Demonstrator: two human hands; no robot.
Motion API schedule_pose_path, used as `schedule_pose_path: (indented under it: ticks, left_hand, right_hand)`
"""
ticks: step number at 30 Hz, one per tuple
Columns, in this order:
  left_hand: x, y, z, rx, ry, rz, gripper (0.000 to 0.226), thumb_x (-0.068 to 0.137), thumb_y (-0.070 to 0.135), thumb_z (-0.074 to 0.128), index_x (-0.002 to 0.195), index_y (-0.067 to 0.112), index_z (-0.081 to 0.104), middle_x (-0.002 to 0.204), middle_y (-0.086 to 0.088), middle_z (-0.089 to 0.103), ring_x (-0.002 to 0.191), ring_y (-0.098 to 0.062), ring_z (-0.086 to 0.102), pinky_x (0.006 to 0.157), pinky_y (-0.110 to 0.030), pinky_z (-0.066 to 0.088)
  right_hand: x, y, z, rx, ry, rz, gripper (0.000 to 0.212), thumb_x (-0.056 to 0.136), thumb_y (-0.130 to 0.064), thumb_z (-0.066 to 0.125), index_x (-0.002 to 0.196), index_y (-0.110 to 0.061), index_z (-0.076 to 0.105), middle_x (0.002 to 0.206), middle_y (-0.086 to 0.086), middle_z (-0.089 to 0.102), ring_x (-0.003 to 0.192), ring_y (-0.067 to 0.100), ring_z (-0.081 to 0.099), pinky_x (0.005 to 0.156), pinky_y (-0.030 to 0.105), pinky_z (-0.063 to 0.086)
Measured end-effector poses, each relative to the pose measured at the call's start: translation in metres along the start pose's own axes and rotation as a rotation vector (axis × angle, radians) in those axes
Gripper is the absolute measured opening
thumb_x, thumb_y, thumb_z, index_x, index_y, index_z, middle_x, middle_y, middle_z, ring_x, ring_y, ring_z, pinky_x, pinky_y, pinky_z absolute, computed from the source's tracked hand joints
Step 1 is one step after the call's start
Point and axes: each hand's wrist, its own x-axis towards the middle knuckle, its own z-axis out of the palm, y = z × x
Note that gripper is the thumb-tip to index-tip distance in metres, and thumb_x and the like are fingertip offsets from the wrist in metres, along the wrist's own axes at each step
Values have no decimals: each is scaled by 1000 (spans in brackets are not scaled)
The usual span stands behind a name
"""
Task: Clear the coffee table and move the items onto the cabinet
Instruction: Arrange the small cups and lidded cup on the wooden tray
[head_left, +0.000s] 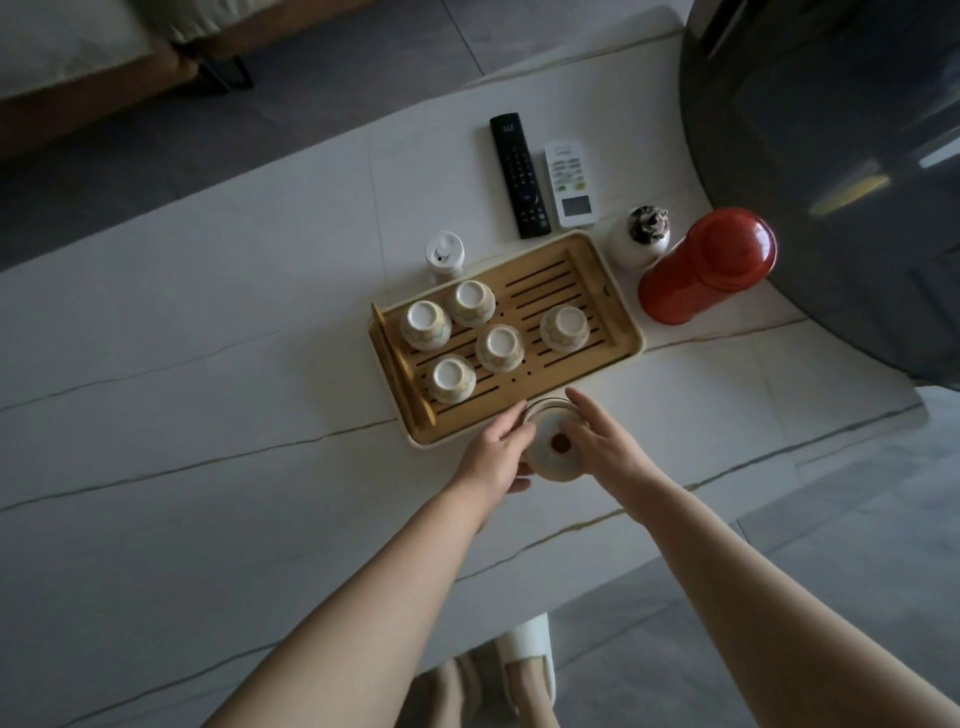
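A lidded tea bowl (553, 452) with a brown knob sits at the near corner of the bamboo tea tray (587, 270) on the white marble surface (208, 364). My left hand (498, 447) cups its left side and my right hand (602, 441) wraps its right side, fingers over the lid. Several upturned small cups (500, 347) stand on the tray's slats. Behind the tray lie a black remote (519, 176) and a white remote (570, 183). A red canister (706, 265), a small white jar (641, 239) and a white dispenser (445, 254) stand beside the tray.
A large dark rounded object (831, 156) overhangs the surface at the right. A sofa with a wooden base (78, 67) stands far left across grey floor. My slippered foot (530, 660) shows below the surface's near edge.
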Motion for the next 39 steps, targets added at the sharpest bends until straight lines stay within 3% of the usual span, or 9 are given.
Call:
schedule_pose_path:
  ticks: [5, 8, 13, 20, 26, 35, 39]
  left_hand:
    - [-2, -7, -3, 141, -39, 140, 61, 89, 18, 61, 138, 45, 36, 126, 12, 44, 90, 2, 56, 82, -29, 57]
    - [0, -6, -3, 197, -6, 198, 56, 91, 18, 58, 138, 40, 38, 123, 9, 47, 87, -1, 59, 81, -32, 58]
    - [2, -6, -2, 232, 13, 217, 50, 93, 23, 55, 138, 39, 39, 120, 8, 50, 91, -7, 59, 80, -35, 59]
    - [-1, -1, 3, 2, -11, 12, 50, 97, 20, 48, 141, 37, 34, 130, -5, 54, 96, -19, 65, 70, -27, 57]
    - [-2, 6, 7, 3, 9, 1, 43, 100, 27, 40, 142, 35, 34, 137, -5, 48, 113, -23, 56, 79, -31, 56]
    - [-14, 49, 11, 21, -28, 19, 40, 101, 30, 35, 140, 34, 37, 127, -5, 53, 91, -25, 64, 69, -29, 56]
    - [-22, 81, 10, -5, -36, 79, 40, 101, 29, 36, 140, 32, 39, 126, -8, 55, 84, -23, 64, 68, -30, 56]
  right_hand:
    - [-2, 10, -2, 46, 32, -15, 43, 98, -27, 46, 140, -24, 39, 137, 5, 49, 125, 21, 48, 106, 42, 42]
    - [0, 13, -4, 55, 54, -14, 41, 96, -33, 47, 136, -25, 45, 130, 6, 54, 114, 21, 55, 94, 41, 53]
    - [5, 12, -3, 101, 82, 3, 37, 95, -36, 49, 130, -26, 50, 125, 4, 57, 109, 22, 58, 81, 36, 57]
    - [-1, 11, -1, 338, -6, 98, 43, 95, -33, 50, 137, -27, 43, 127, 1, 52, 117, 21, 53, 92, 38, 53]
    - [-2, 9, -2, 353, 14, 106, 45, 95, -32, 51, 139, -23, 43, 130, 7, 54, 118, 23, 54, 91, 40, 54]
    - [-9, -26, -27, 250, 65, 55, 35, 95, -36, 50, 129, -25, 54, 122, 5, 60, 108, 20, 61, 68, 26, 57]
    - [-14, -57, -40, 235, 87, -10, 34, 95, -36, 51, 127, -26, 54, 118, 4, 61, 105, 18, 61, 66, 25, 57]
